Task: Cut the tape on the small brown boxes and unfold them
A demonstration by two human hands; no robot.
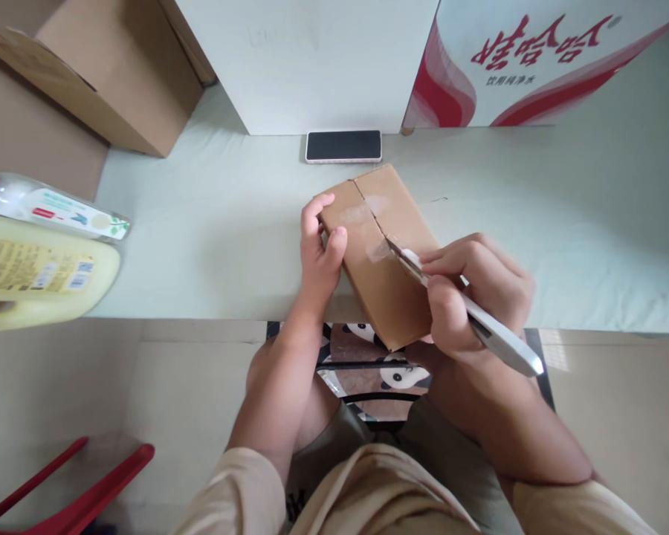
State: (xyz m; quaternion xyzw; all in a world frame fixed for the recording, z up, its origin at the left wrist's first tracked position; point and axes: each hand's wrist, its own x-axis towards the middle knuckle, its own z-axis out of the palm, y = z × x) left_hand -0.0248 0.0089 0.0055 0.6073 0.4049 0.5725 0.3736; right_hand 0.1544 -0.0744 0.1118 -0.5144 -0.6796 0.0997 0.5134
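Note:
A small brown cardboard box [368, 275] lies at a slant on the table, its near corner jutting past the front edge. Clear tape covers parts of its top, and a dark seam runs lengthwise between the flaps. My left hand [322, 249] grips the box's left side, thumb on the top face and fingers round the far corner. In my right hand [473, 290] is a white utility knife [505, 338], held with the fingers wrapped round its handle. The blade's tip touches the seam near the middle of the box top.
Behind the box lies a smartphone [343, 146], near a white carton [317, 59] and a red-and-white carton [513, 74]. Larger cardboard boxes [128, 74], a plastic bottle [61, 208] and a yellow jug [44, 271] stand or lie left. Red chair parts [100, 483] are below.

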